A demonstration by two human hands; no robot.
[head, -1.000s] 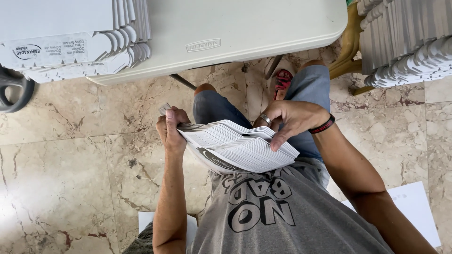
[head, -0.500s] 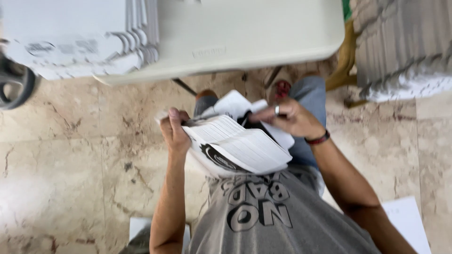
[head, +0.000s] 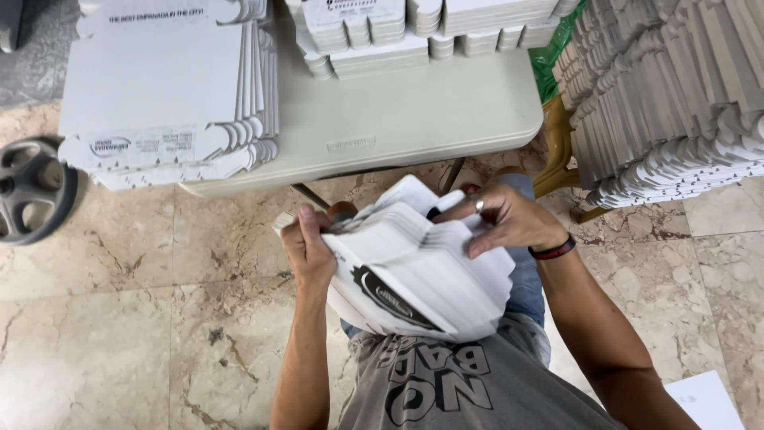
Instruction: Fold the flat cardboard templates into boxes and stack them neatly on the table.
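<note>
Left hand (head: 306, 247) grips near edge of flat white carton bundle (head: 422, 271), fingers curled around it, thumb on top. Right hand (head: 505, 219) fingers bent, pinching top sheets, peeling them up. Bundle between both hands, above lap. White table (head: 414, 119) beyond fingertips.

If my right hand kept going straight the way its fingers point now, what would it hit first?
Most likely the stack of flat white cardboard sheets: the right hand already curls over its top edge, fingers pointing toward the left hand, which would come next. Depth is hard to judge.
</note>
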